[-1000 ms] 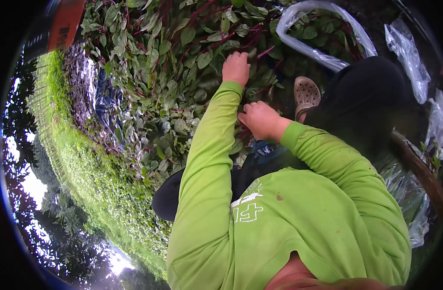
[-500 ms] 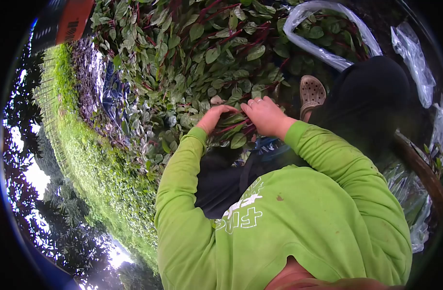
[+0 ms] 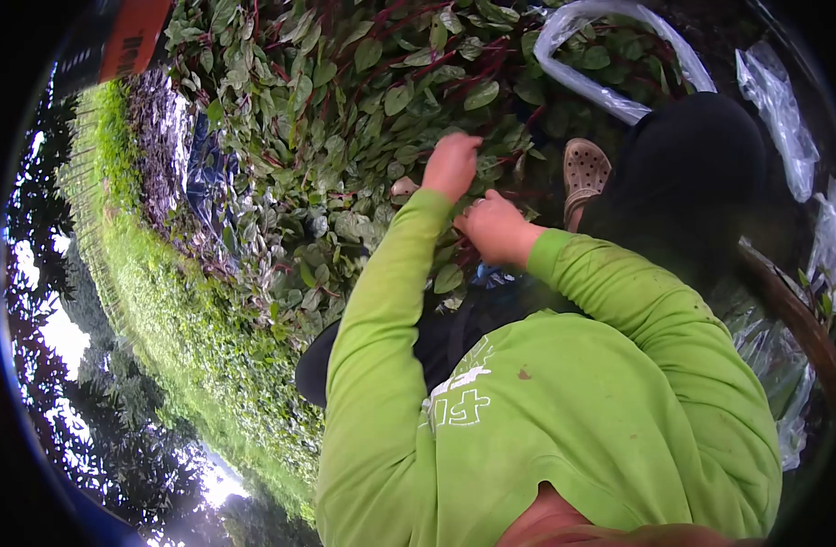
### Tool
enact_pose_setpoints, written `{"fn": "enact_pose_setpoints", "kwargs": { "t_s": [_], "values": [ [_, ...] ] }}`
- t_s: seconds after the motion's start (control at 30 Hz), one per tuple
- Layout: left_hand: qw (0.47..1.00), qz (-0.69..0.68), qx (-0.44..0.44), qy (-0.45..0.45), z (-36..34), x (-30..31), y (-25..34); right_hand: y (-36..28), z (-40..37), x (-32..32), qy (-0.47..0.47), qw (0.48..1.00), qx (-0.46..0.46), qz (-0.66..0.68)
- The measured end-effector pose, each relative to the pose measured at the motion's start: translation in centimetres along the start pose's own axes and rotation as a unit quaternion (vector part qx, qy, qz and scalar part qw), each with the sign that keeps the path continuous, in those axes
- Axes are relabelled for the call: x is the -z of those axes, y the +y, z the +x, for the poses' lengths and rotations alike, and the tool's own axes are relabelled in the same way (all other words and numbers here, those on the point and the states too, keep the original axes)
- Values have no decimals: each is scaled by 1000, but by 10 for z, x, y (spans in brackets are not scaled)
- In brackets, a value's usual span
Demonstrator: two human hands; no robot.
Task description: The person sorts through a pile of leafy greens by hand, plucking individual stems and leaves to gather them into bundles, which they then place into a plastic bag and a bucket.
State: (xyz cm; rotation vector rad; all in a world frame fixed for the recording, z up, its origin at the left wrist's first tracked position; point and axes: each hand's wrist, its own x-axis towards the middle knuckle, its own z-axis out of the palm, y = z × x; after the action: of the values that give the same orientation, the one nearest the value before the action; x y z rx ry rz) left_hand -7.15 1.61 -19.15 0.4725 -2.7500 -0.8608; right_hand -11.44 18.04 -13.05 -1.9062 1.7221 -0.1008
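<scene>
Dense leafy greens with red stems (image 3: 400, 96), like red-stemmed Malabar spinach, fill the ground before me. My left hand (image 3: 452, 167) is in among the leaves, its fingers curled; whatever is between them is hidden. Just below and to the right, my right hand (image 3: 498, 228) is closed in front of my lap around a bunch of leafy stems (image 3: 448, 277). Most of that bunch is hidden by my hand and sleeve; a few leaves show below it. The two hands are close together but apart.
A brown clog (image 3: 585, 171) is on my foot beside my bent black-trousered knee (image 3: 696, 150). Clear plastic (image 3: 600, 91) loops at the upper right, with more plastic sheeting (image 3: 775, 118) farther right. A brown branch (image 3: 792, 314) lies at the right edge. An orange-red object (image 3: 131, 41) stands upper left.
My left hand has moved up and right, away from the bunch and over the leaves. My right hand stays near the same place, slightly lower. The left arm now reaches farther forward.
</scene>
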Motion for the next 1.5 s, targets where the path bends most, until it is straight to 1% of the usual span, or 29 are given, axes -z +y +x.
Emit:
{"fn": "enact_pose_setpoints", "kwargs": {
  "t_s": [0.03, 0.1, 0.13, 0.17, 0.2, 0.27, 0.37, 0.47, 0.5, 0.53, 0.57, 0.63, 0.73, 0.77, 0.87, 0.9, 0.97, 1.0, 1.03, 1.07, 1.1, 1.13, 1.17, 1.2, 1.3, 1.4, 1.43, 1.5],
  "values": [
    [996, 79, 33, -17, 15, -15, 5, -1, -3, 3, 4, 1000, 6, -30],
    [966, 234, 98, -52, 38, -36, 15, -2, -3, 4, -33, 998, -4, -47],
    [962, 244, 98, -72, 43, -40, 13, -2, -6, 4, -53, 997, -9, -54],
    [958, 255, 98, -93, 46, -41, 10, -1, -9, 0, -10, 999, 4, -34],
    [952, 266, 97, -114, 49, -38, 8, 1, -11, -3, 11, 1000, -3, -13],
    [966, 225, 71, -101, 40, -26, 3, 1, -11, -10, 52, 998, -10, 35],
    [986, 145, 40, -71, 12, 17, 8, 2, -13, 12, 47, 999, 11, -5],
    [993, 67, 61, -77, -20, 55, 8, 1, -13, 12, 74, 997, 27, -13],
    [992, 69, 62, -87, -32, 64, 5, 1, -11, 11, 83, 996, 35, -7],
    [991, 53, 83, -93, -43, 71, 2, 1, -10, 10, 91, 995, 42, -1],
    [989, 37, 104, -99, -54, 77, 1, 2, -9, 8, 159, 985, 59, -30],
    [983, 4, 138, -118, -73, 83, -7, 1, -7, 4, 292, 949, 89, -85],
    [966, -92, 170, -169, -97, 86, -13, 0, -9, 6, 199, 977, 54, -54],
    [910, -239, 250, -227, -106, 91, -15, -1, -12, 7, 230, 969, 48, -74],
    [936, -133, 126, -301, -136, 77, -64, -5, -5, -3, 107, 991, 80, 28],
    [857, -271, 347, -268, -113, 105, -9, -6, -4, -8, 168, 979, 116, 9],
    [826, -159, 352, -412, -110, 101, -23, -8, -6, 6, 108, 987, 118, 27],
    [798, -102, 350, -480, -110, 95, -36, -10, -6, 11, 76, 989, 118, 37],
    [818, -8, 228, -528, -107, 87, -47, -10, -5, 10, 57, 991, 113, 44],
    [849, 60, 261, -456, -105, 76, -55, -10, -4, 9, 39, 992, 106, 50],
    [870, 128, 290, -378, -82, 76, -28, -10, -3, 8, 20, 993, 100, 57],
    [880, 194, 317, -297, -65, 72, -8, -11, -3, 11, 11, 994, 97, 56],
    [924, 191, 222, -245, -55, 63, -2, -13, -6, 17, 2, 994, 95, 55],
    [957, 184, 124, -188, -45, 51, 0, -13, -6, 16, 0, 994, 94, 51],
    [950, 262, 83, -150, -43, -7, -13, -8, -3, 3, 9, 994, 99, 35],
    [933, 246, 143, -219, -31, -23, -27, -7, -5, 5, -15, 996, 83, 26],
    [950, 167, 142, -222, -30, -10, -29, -7, -7, 6, -2, 996, 82, 31],
    [964, 4, 213, -160, -26, 17, -30, -8, -9, 10, 29, 995, 86, 39]
  ]
}}
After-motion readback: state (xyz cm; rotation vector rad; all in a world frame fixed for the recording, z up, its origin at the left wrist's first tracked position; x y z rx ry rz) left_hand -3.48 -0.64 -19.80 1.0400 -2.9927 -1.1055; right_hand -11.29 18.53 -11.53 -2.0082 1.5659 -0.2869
